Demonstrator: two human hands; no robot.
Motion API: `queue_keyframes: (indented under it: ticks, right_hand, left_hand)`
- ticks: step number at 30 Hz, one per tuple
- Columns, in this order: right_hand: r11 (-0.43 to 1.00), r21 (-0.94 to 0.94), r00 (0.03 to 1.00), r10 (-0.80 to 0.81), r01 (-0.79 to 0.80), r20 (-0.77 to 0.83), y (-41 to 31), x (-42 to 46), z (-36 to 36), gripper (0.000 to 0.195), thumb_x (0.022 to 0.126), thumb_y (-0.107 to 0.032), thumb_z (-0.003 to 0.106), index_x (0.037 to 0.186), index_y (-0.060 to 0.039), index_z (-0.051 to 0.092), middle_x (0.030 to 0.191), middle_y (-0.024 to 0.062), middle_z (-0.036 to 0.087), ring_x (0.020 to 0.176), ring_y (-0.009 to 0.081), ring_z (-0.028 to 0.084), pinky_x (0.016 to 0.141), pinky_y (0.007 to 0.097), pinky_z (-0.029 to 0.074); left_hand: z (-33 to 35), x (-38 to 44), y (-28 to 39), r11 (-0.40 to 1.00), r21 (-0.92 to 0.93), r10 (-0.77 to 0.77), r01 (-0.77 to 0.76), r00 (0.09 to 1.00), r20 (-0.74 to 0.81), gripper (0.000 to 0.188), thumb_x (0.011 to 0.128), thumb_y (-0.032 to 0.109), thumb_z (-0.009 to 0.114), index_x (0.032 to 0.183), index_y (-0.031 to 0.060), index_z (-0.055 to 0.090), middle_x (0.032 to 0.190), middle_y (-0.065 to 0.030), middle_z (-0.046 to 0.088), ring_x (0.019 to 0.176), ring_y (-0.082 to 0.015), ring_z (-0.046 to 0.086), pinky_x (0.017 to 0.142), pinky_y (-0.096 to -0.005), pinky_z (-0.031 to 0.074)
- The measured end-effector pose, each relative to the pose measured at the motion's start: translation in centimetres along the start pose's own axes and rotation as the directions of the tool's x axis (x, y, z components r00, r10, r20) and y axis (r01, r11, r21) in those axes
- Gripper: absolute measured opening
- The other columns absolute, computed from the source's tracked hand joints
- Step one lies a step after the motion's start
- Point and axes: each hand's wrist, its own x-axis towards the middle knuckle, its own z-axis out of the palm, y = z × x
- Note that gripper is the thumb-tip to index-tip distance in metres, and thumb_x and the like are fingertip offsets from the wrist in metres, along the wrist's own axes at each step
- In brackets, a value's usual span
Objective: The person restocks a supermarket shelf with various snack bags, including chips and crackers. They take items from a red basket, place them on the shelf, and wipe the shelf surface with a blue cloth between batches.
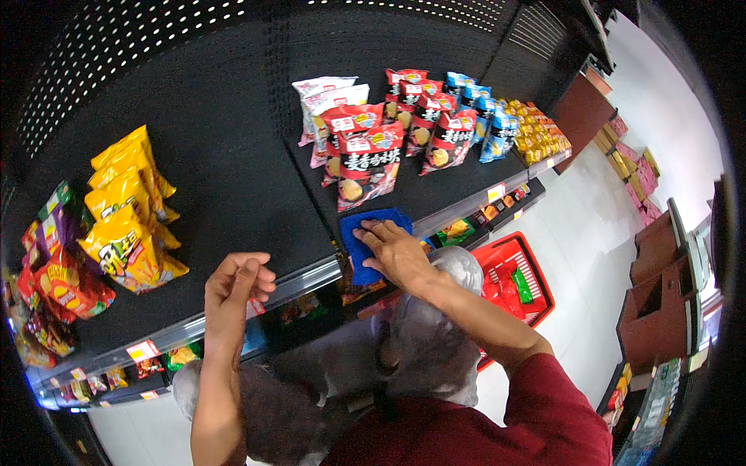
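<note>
My right hand [391, 250] presses a blue cloth [360, 230] against the front edge of a black shop shelf [245, 175]. Part of the cloth hangs down over that edge. Just behind it stand red and black snack bags [373, 169]. My left hand [238, 282] hovers by the front rail, left of the cloth, fingers loosely curled and apart, holding nothing. Farther left, a row of yellow snack bags [131, 250] stands on the same shelf.
White bags [335, 99], blue bags [498, 137] and gold packets [533, 131] stand farther along. A price-tag rail [315, 276] edges the shelf. Red chip bags [73, 282] are at far left. A red shopping basket [545, 291] holding items rests on the floor beside my leg.
</note>
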Motion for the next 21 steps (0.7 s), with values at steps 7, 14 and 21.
queue_keyframes:
  ticks: [7,14,21]
  right_hand:
    - [1.000,0.009,0.991,0.022,-0.023,0.131,4.3,0.2,-1.3,0.054,0.082,-0.018,0.073,0.133,-0.0081,0.058,0.143,0.0092,0.054,0.129,0.0287,0.053,0.105,0.0394,0.046]
    - [0.980,0.035,0.965,0.185,-0.195,0.188,12.8,-2.0,-3.6,0.049,0.081,-0.010,0.068,0.129,-0.0091,0.060,0.143,0.0098,0.054,0.132,0.0286,0.050,0.108,0.0422,0.043]
    - [0.938,-0.122,0.942,0.333,-0.325,0.053,22.5,-6.3,-3.7,0.055,0.080,-0.004,0.065,0.134,-0.0078,0.054,0.148,0.0121,0.049,0.137,0.0286,0.046,0.115,0.0437,0.036]
  left_hand:
    - [1.0,0.9,-0.6,0.999,0.037,-0.031,0.032,0.999,-0.036,0.022,0.103,0.023,0.055,0.106,0.0048,0.068,0.083,-0.0018,0.066,0.073,-0.0088,0.061,0.065,-0.0234,0.048]
    - [2.0,1.9,-1.7,0.996,0.076,-0.043,0.045,0.999,-0.020,0.022,0.103,0.023,0.056,0.106,0.0041,0.067,0.083,-0.0018,0.067,0.072,-0.0081,0.061,0.065,-0.0229,0.047]
    - [2.8,3.5,-3.1,0.988,0.154,-0.003,0.006,1.000,-0.020,0.022,0.102,0.024,0.057,0.106,0.0043,0.066,0.083,-0.0018,0.066,0.071,-0.0082,0.061,0.063,-0.0225,0.047]
